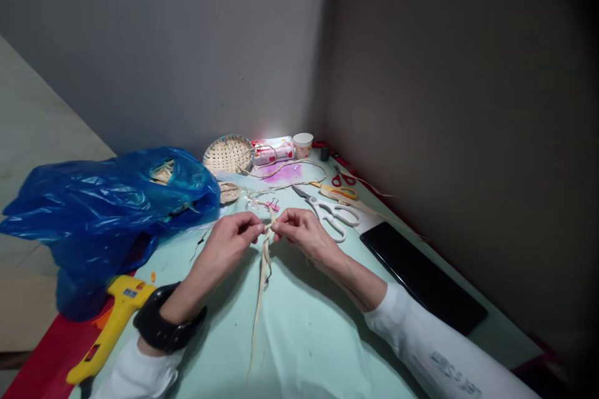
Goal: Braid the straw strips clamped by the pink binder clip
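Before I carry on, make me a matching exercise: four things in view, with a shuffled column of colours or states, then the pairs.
Things:
1. Glue gun
2. Plastic bag
3. Pale strand
4. Larger scissors

Colours or states:
A. Held by left hand and right hand
B. White-handled
C. Yellow
D. Blue

Pairs: 1-C, 2-D, 3-A, 4-B

My fingertips [257, 232] cover where the raffia strands [265, 254] cross, can't tell if knotted. Glue gun [115, 324] nozzle's behind my black wristband [161, 321], its cord [87, 388] cut off at the bottom edge. Blue plastic bag [103, 199] hides most of its contents [163, 171]; right sleeve [435, 343] print [453, 374] unreadable.
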A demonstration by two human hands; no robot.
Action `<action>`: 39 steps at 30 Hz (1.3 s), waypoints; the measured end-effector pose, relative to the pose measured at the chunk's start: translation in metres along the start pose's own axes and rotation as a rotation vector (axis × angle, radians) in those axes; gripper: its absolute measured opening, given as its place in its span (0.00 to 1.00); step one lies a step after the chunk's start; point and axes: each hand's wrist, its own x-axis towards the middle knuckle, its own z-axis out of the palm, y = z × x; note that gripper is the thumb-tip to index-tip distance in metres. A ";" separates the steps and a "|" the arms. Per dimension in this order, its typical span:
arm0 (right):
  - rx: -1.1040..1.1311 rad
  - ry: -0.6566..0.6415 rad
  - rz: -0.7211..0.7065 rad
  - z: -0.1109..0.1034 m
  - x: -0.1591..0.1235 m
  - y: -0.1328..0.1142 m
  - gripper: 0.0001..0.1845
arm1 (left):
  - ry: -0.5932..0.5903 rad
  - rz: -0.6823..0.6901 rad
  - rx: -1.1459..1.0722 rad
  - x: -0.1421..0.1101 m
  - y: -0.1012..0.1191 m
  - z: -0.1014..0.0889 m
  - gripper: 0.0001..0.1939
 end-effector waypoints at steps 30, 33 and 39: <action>0.243 0.010 -0.044 0.004 -0.003 0.001 0.09 | -0.318 -0.243 -0.778 0.002 -0.008 0.024 0.09; 0.232 -0.010 -0.012 0.003 -0.002 -0.001 0.09 | -0.241 -0.268 -0.762 0.001 -0.008 0.028 0.09; 0.216 -0.037 -0.003 0.001 -0.004 -0.009 0.07 | -0.192 -0.204 -0.803 -0.001 -0.009 0.030 0.08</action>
